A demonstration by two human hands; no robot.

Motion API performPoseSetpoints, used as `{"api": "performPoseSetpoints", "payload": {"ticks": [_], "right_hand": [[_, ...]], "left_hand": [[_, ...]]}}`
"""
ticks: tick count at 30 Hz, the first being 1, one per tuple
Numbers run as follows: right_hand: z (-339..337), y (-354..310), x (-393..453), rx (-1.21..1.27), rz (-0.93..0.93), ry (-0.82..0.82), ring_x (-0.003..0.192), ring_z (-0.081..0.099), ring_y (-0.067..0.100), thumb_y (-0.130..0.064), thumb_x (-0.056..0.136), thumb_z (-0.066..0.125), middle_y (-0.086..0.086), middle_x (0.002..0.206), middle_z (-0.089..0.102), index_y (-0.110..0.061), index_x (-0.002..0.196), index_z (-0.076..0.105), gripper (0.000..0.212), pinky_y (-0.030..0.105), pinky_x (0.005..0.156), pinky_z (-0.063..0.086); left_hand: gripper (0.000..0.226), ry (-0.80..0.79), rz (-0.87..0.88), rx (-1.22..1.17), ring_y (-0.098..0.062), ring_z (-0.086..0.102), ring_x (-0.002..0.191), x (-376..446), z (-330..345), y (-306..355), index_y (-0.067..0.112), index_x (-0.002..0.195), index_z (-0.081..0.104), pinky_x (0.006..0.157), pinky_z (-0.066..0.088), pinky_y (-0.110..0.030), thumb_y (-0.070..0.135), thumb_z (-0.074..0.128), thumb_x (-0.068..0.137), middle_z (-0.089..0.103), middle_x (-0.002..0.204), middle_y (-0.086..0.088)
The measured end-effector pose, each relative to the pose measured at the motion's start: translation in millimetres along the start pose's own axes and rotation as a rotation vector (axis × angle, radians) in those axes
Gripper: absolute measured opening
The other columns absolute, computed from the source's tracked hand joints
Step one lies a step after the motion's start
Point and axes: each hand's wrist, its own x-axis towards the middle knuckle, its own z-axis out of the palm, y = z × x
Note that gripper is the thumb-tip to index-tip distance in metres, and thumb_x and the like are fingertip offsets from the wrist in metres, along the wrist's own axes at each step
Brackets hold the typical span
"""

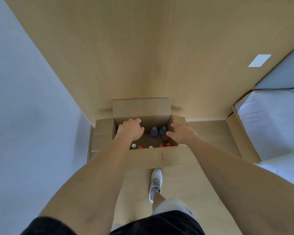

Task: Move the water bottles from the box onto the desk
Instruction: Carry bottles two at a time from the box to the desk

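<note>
The left hand's fingers (137,122) curl down over the box's ten o'clock corner, and whether they already pinch a cap underneath cannot be told; the left hand (131,129) hides whatever sits below it. The right hand's fingers (172,132) are loosely spread and hold nothing, the right hand (182,134) hovering at the three o'clock side beside the two purple-capped bottles (158,131). More bottles with red caps (140,147) and pale caps (133,146) line the six o'clock wall of the box (143,107), which stands on the floor (210,133). No counter is in view. Both forearms reach straight down and forward, the person bent over. The risk: bottles stand close together, so a hurried grab could topple neighbours, and a cap-only pinch may slip on the lift.
</note>
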Motion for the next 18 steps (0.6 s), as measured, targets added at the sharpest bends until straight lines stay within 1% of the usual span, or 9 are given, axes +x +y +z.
{"api": "performPoseSetpoints", "payload": {"ticks": [5, 9, 14, 18], "right_hand": [[-6, 14, 84, 0.003, 0.004, -0.075, 0.124, 0.052, 0.032, -0.050, 0.094, 0.051, 0.010, 0.137, 0.056, -0.020, 0.139, 0.048, 0.054, 0.041, 0.098, 0.044], [-1, 22, 136, -0.009, 0.000, -0.120, 0.123, 0.053, 0.032, -0.051, 0.094, 0.053, 0.009, 0.137, 0.056, -0.023, 0.143, 0.045, 0.057, 0.039, 0.096, 0.045], [24, 28, 185, 0.004, 0.021, -0.180, 0.127, 0.051, 0.031, -0.051, 0.095, 0.052, 0.008, 0.141, 0.053, -0.026, 0.147, 0.040, 0.059, 0.038, 0.097, 0.043], [50, 34, 218, 0.012, 0.033, -0.192, 0.125, 0.051, 0.031, -0.047, 0.095, 0.054, 0.008, 0.138, 0.056, -0.026, 0.147, 0.041, 0.057, 0.037, 0.097, 0.043]], "left_hand": [[0.050, -0.044, -0.055, -0.037, -0.034, 0.048, 0.131, 71, 0, 8, 0.021, 0.150, 0.041, 0.107, 0.042, -0.048, 0.036, 0.045, 0.103, 0.048, 0.146, -0.012], [0.051, -0.097, -0.052, -0.066, -0.034, 0.047, 0.132, 115, 12, 13, 0.021, 0.150, 0.039, 0.108, 0.042, -0.050, 0.037, 0.046, 0.103, 0.047, 0.146, -0.011], [0.052, -0.144, -0.066, -0.054, -0.034, 0.048, 0.131, 162, 33, 4, 0.022, 0.151, 0.038, 0.106, 0.044, -0.050, 0.036, 0.047, 0.102, 0.049, 0.145, -0.011], [0.052, -0.168, -0.042, -0.060, -0.032, 0.051, 0.127, 199, 57, -12, 0.022, 0.151, 0.038, 0.103, 0.046, -0.050, 0.034, 0.048, 0.102, 0.052, 0.142, -0.010]]}}
